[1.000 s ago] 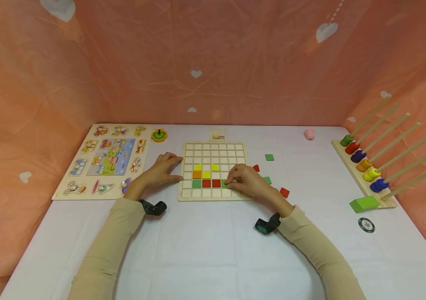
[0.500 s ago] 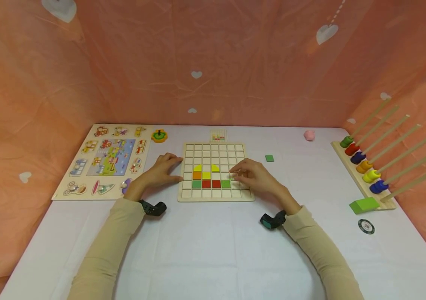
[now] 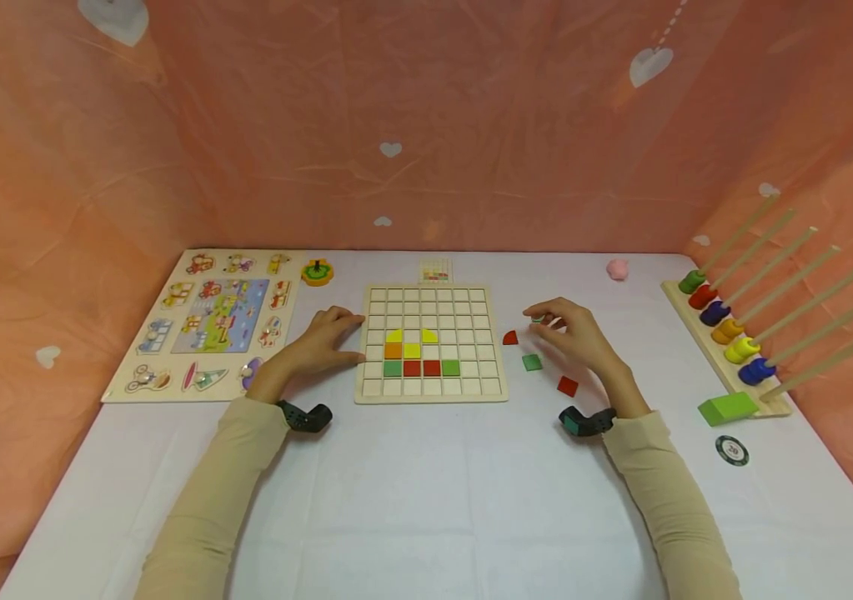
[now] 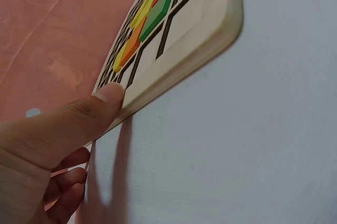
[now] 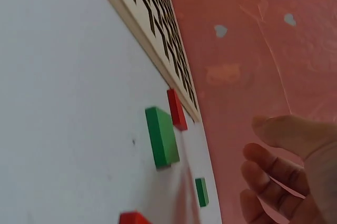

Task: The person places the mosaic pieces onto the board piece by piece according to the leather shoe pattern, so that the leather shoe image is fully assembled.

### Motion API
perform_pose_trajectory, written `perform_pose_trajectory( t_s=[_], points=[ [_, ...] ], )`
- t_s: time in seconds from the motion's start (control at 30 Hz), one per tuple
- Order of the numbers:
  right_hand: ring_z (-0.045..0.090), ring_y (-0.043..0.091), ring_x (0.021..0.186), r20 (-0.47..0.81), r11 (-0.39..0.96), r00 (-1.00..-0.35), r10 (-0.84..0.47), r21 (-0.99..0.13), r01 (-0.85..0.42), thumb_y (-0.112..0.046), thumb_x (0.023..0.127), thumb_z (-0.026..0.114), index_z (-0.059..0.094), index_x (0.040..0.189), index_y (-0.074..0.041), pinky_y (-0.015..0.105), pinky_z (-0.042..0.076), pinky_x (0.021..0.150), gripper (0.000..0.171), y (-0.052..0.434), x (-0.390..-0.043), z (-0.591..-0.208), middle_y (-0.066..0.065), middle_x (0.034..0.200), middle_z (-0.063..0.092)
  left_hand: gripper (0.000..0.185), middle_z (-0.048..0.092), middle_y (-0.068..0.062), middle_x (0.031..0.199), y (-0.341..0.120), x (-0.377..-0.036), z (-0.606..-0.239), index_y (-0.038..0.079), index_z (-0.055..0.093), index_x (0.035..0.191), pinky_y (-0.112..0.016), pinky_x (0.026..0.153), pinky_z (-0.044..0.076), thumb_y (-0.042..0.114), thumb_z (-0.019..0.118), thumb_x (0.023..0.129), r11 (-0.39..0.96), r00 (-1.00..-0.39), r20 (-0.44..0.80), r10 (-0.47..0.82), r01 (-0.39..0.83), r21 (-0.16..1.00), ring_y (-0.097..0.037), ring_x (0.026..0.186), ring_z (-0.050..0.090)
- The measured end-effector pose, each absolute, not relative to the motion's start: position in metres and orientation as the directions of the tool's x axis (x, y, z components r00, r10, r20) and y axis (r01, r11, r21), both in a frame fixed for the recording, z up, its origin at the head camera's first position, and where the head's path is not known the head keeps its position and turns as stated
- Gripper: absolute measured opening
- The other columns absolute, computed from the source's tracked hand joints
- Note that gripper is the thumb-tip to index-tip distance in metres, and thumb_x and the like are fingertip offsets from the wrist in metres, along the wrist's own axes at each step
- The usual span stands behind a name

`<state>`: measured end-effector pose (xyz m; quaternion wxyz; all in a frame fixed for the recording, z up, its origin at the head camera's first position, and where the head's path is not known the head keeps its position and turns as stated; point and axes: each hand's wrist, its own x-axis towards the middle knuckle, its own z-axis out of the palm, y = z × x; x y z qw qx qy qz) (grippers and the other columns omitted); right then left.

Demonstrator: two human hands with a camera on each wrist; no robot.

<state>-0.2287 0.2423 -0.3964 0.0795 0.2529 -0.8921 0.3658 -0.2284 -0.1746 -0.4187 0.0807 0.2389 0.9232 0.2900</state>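
Observation:
A wooden grid board (image 3: 431, 401) lies flat, with green, red, orange and yellow tiles set in its lower-left cells. My left hand (image 3: 324, 342) rests at the board's left edge; in the left wrist view the thumb (image 4: 109, 96) touches its rim. To the right of the board my right hand (image 3: 572, 333) hovers with thumb and forefinger apart, over a partly hidden green tile (image 3: 536, 320). Nearer the board lie a red rounded tile (image 3: 510, 337), a green square tile (image 3: 532, 362) and a red square tile (image 3: 567, 386). The right wrist view shows the far green tile (image 5: 201, 192) beyond the nearer one.
A small pattern card (image 3: 436, 271) lies behind the board. On the left is a picture puzzle board (image 3: 122, 392) with a round green-yellow piece (image 3: 317, 272) beside it. A peg stand with colored rings (image 3: 726, 346), a green block (image 3: 729, 408), a chip (image 3: 732, 450) and a pink figure (image 3: 617, 269) stand right.
My right hand let go of a green tile in the board's lower row, then moved right and away to the loose tiles. My left hand has stayed at the board's edge.

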Motion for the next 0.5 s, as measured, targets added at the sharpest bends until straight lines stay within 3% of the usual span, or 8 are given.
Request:
perform_pose_trajectory(
  t_s=[0.5],
  points=[
    [0.055,0.028,0.089,0.175,0.664,-0.917,-0.358,-0.643,-0.381,-0.004,0.082,0.069,0.064,0.113,0.000,0.042,0.046,0.080,0.031,0.258,-0.233,-0.406,0.017,0.106,0.062,0.070,0.037,-0.023,0.131,-0.175,-0.228,-0.418,-0.003,0.040,0.138,-0.051,0.103,0.026,0.027,0.071,0.082,0.724,-0.869,-0.013,0.494,0.403,0.560,-0.036,0.119,0.031]
  ],
)
